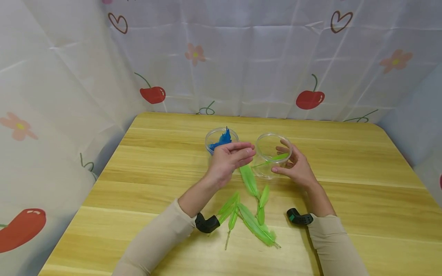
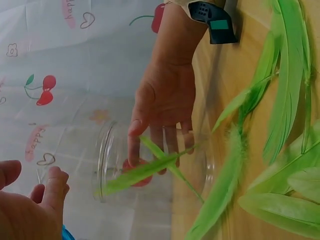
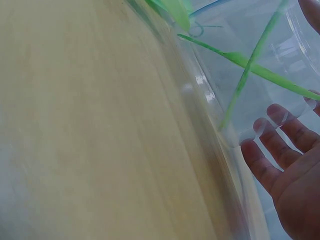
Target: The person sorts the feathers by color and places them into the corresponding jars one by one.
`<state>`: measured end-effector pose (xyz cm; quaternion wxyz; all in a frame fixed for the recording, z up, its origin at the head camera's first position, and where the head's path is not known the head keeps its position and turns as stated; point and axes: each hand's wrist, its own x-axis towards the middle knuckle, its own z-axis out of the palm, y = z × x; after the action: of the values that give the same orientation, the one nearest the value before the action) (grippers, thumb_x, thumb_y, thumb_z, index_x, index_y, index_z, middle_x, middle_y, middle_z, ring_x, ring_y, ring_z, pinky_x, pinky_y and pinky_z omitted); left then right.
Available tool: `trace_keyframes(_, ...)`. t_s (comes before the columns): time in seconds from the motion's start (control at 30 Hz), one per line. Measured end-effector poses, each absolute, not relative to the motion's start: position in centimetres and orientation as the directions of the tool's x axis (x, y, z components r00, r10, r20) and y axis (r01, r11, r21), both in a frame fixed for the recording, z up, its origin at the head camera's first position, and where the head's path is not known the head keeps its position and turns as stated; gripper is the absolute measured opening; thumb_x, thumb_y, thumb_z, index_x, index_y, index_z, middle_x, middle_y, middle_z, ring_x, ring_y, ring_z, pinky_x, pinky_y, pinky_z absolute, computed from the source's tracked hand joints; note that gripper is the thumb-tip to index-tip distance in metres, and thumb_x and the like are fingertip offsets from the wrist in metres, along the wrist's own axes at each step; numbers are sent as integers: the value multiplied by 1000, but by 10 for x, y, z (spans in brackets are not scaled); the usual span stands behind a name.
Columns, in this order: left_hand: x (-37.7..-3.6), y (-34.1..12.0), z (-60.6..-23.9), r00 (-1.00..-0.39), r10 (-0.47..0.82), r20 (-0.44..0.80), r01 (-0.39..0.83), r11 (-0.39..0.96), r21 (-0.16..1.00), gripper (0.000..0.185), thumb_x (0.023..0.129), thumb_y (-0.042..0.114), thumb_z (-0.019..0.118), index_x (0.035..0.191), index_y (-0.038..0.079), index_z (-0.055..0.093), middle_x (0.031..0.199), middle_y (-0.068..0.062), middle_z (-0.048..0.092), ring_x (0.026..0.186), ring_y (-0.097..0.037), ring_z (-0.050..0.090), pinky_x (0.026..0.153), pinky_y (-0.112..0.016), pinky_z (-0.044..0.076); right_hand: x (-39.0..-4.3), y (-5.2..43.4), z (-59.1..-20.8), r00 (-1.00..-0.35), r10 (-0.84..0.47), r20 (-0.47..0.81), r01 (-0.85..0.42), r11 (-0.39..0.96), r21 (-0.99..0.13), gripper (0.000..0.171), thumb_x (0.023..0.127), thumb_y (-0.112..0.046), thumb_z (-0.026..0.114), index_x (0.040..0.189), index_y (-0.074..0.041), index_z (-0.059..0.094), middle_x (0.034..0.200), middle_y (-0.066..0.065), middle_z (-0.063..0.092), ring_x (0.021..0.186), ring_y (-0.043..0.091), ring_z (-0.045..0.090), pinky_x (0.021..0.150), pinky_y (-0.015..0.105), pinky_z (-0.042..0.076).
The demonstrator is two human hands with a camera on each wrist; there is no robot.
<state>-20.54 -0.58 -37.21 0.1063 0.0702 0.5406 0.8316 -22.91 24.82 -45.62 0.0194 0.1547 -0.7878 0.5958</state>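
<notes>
In the head view my right hand point(image 1: 297, 166) curls round a clear plastic jar point(image 1: 272, 158), thumb in front and fingers at its side. Two green feathers point(image 2: 142, 172) cross inside that jar in the left wrist view. The fingertips point(image 3: 272, 116) lie against the jar's wall in the right wrist view. My left hand point(image 1: 228, 163) is raised to the left of the jar, its fingers fairly straight and pointing at it, with nothing seen between them. Behind this hand stands a second clear jar point(image 1: 211, 135) with blue feathers point(image 1: 222, 138), partly hidden.
Several loose green feathers point(image 1: 255, 224) lie on the wooden table point(image 1: 148, 176) between my forearms, one reaching close to the jar. A white curtain point(image 1: 241, 69) with printed cherries hangs behind the table's back edge. Black wrist devices point(image 1: 299, 217) sit at both sleeves.
</notes>
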Motion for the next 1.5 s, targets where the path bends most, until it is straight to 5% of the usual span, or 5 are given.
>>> trace_keyframes(0.33,-199,-16,-372,-932,362,-19,-145,-324,935,27,98,7,59,118,-11,60,106,-16,71,92,-22,72,85,-39,57,-230,248,-455,-953,-217,213,-266,252,-931,87,83,5,76,155,-10,29,145,25,45,126,37,49,98,24,44)
trace_keyframes(0.9,-197,-55,-403,-789,598,-143,66,314,947,29,97,20,65,114,-4,67,82,-7,69,80,-38,65,67,-36,53,-229,249,-455,-951,-221,217,-270,249,-930,88,83,5,76,156,-12,29,145,24,45,130,40,46,96,20,43)
trace_keyframes(1.07,-199,-60,-417,-775,597,-208,196,540,818,37,93,27,71,118,0,67,76,0,65,62,-16,58,56,-26,46,-229,249,-456,-950,-224,219,-271,240,-932,88,83,6,76,156,-12,29,145,26,44,128,36,49,94,16,43)
trace_keyframes(1.27,-204,-59,-427,-774,587,-237,199,581,789,36,88,22,77,117,3,67,62,3,52,49,-10,44,48,-24,37,-230,249,-457,-951,-222,217,-271,247,-930,88,82,6,76,155,-11,29,145,25,45,123,19,53,94,17,43)
trace_keyframes(1.5,-208,-56,-435,-750,602,-274,174,579,797,32,86,17,79,113,3,68,63,3,54,50,-10,42,46,-22,32,-230,249,-456,-951,-223,214,-268,248,-931,88,83,5,76,155,-11,29,145,25,45,128,37,48,94,17,43)
